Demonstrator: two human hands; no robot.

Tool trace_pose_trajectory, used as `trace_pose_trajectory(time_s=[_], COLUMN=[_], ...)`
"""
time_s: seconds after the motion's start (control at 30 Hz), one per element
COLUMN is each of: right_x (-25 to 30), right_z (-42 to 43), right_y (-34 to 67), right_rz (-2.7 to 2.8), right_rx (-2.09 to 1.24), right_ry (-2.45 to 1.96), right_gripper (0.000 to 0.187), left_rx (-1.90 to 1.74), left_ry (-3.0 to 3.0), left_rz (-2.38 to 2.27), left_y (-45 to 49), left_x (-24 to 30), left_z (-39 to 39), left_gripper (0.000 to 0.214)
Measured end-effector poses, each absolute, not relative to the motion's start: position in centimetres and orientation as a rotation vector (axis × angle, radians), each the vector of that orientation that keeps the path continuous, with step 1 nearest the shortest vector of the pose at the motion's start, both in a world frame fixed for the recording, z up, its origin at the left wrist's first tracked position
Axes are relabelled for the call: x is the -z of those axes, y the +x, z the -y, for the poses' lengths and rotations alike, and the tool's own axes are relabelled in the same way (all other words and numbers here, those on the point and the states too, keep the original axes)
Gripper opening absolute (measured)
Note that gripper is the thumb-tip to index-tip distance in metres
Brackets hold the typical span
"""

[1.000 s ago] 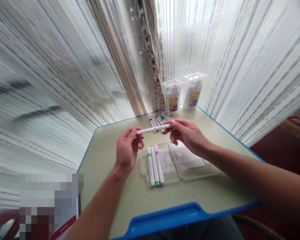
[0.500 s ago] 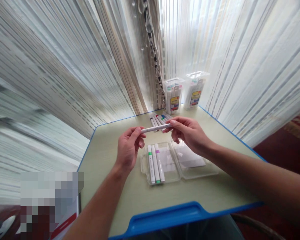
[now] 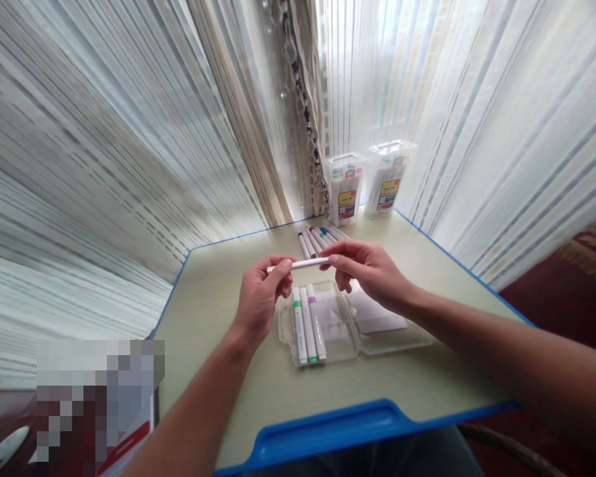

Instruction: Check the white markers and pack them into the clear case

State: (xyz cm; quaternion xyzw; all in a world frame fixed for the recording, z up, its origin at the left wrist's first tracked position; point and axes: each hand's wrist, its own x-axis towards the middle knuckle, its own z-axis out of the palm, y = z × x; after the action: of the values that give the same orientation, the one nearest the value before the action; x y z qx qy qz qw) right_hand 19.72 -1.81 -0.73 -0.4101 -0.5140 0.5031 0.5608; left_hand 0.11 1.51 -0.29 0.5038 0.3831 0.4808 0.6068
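A white marker [image 3: 308, 264] is held level above the table between both hands. My left hand [image 3: 263, 291] pinches it near its left end, which sticks out a little past the thumb. At its right end my right hand [image 3: 367, 268] grips it with thumb and forefinger. Beneath the hands lies an open clear plastic case [image 3: 347, 358]. Three white markers [image 3: 308, 328] with green and purple bands rest side by side in its left half. A white sheet [image 3: 380, 313] lies in the right half, partly hidden by my right hand.
Several loose markers [image 3: 310, 242] with coloured ends lie behind the hands. Two clear boxes of markers, one left [image 3: 345, 192] and one right [image 3: 388, 180], stand at the table's far corner. String curtains [image 3: 129, 132] hang around the blue-edged table [image 3: 198, 298].
The marker has come slightly lower and nearer and looks turned to a plain side. My left hand has slid inward along it, and my right hand has moved a little left.
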Motion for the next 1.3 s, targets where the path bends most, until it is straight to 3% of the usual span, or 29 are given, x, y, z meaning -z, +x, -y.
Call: trace_pose_trajectory(time_s=[0.73,1.03,1.3], right_x=[0.4,0.6,1.6], right_z=[1.9,1.8,2.4], right_y=[19.5,19.7,19.5], right_rz=[1.234,1.261,1.704], right_rx=[-1.201,-1.180,-0.848], right_ry=[-1.083,-1.056,-1.124], right_gripper=[0.044,0.032,0.018], left_rx=[-1.049,-1.044,-0.639], left_ry=[1.322,1.408,2.272], left_rz=[-0.935,-0.953,-0.901], left_y=[0.0,-0.1,0.6], left_x=[0.3,0.4,1.5], left_z=[-1.3,-1.4,0.2], left_gripper=[0.020,0.021,0.021])
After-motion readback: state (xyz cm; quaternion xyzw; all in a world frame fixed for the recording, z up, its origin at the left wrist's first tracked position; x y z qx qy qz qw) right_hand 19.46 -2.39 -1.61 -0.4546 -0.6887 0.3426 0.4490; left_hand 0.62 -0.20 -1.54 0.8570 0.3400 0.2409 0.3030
